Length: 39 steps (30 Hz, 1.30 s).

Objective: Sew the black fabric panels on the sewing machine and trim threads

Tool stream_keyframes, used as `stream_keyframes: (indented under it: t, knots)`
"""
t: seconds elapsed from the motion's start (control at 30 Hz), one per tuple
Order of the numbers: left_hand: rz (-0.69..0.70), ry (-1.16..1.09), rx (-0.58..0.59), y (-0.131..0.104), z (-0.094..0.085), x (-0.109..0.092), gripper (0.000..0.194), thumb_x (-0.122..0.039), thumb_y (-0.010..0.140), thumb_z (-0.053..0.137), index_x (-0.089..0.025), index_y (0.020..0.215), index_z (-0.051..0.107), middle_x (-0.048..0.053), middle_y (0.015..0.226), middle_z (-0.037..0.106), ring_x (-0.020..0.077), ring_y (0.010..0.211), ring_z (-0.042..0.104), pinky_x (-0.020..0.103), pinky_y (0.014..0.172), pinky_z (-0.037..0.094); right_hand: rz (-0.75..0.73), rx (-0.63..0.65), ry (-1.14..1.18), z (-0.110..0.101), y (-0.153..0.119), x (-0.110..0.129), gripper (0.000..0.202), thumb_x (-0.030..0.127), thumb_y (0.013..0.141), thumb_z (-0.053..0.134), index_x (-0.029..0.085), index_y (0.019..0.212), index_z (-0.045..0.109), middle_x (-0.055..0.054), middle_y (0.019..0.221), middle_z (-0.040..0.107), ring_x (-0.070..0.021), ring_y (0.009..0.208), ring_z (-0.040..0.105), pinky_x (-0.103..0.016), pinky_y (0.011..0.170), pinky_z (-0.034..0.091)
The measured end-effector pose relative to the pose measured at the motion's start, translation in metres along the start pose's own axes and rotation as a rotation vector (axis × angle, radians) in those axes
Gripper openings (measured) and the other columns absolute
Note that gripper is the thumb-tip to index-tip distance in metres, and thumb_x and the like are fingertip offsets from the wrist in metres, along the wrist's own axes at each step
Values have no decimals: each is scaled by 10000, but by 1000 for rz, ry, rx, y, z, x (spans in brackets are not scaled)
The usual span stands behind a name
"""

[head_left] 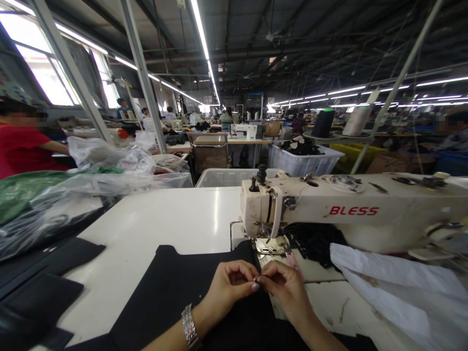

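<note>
My left hand (230, 287), with a metal watch band at the wrist, and my right hand (287, 290) meet fingertip to fingertip in front of the sewing machine (310, 207). Both are closed in a pinch on a small dark strip (259, 281); its exact kind is too small to make out. Beneath them lies a large black fabric panel (157, 287), its far edge reaching beside the needle plate (268, 249). Right of the plate, pink tweezers (293, 263) rest on the machine bed, partly hidden by my right hand.
Black pieces (44, 282) and plastic-wrapped goods (73, 195) cover the left side. White cloth (395, 287) lies at the right, near bunched black material (318, 243). Behind the table (175, 209) stand a white bin (307, 158) and thread cones (323, 124). A person in red (29, 146) sits at the left.
</note>
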<state>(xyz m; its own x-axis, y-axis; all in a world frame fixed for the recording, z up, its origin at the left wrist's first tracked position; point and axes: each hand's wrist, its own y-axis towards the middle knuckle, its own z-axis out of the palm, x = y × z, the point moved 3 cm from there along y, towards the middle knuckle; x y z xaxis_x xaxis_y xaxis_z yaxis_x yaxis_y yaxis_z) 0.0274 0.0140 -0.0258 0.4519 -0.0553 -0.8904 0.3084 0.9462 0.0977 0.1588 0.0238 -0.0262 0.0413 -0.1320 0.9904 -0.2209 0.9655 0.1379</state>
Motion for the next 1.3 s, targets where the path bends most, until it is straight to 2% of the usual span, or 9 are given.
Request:
stream_keyframes:
  t: [0.1,0.3,0.43,0.6,0.77,0.93,1.1,1.2,1.3]
  knots:
    - [6,-18,-14,-1,0,2,217,-153,574,727,-94,573,518,39,700,589,97,625,540,180,577,423,-29,7,-58,0,-2,2,216,288,624,675,145,553,530,20,543,488,-90,505,427,-198,468,342]
    - [62,-45,-48,1,-3,0,288,-154,603,711,-117,609,425,-2,642,571,63,562,525,149,535,411,-155,97,-209,3,-7,13,189,295,798,489,161,715,591,-22,664,558,-120,598,513,-214,540,409]
    - [63,-37,-114,2,-7,1,300,-139,591,719,-128,659,427,-17,636,583,53,566,522,134,537,413,-229,66,-341,3,-9,12,109,267,761,552,179,777,614,-35,764,606,-140,701,557,-215,617,435]
    - [-36,6,-162,2,-10,4,253,-133,520,757,-90,635,536,15,615,624,74,544,558,150,540,449,-129,17,-274,2,-8,12,158,290,732,574,158,654,613,-16,606,583,-121,557,533,-204,524,420]
    - [-72,-44,-158,3,-10,2,236,-154,516,761,-87,596,550,32,569,637,95,494,571,164,491,459,27,31,-151,1,-5,8,194,341,704,591,150,693,625,-28,606,608,-125,534,537,-205,492,421]
    - [-49,3,-197,2,-12,4,272,-161,495,775,-96,639,553,-10,522,606,73,485,557,140,499,448,-22,-137,-307,-5,-6,1,206,359,663,625,156,697,634,-38,621,618,-153,561,572,-228,530,457]
    - [-42,61,-225,1,-13,6,272,-195,507,772,-100,672,577,-9,545,600,70,510,546,145,529,445,-27,-87,-307,-1,-8,2,211,366,664,623,158,698,627,-42,634,625,-160,572,583,-231,544,472]
    - [-37,102,-179,2,-11,5,267,-215,546,753,-113,750,615,-1,600,595,73,545,538,153,545,442,-46,-40,-306,1,-9,5,191,344,706,590,157,698,626,-34,620,619,-148,567,577,-216,534,462]
    - [27,226,-112,2,-10,3,175,-249,626,698,-119,732,648,36,692,587,94,586,534,167,519,434,-40,-15,-275,1,-11,7,197,337,734,562,153,703,624,-31,609,613,-139,557,568,-205,517,453]
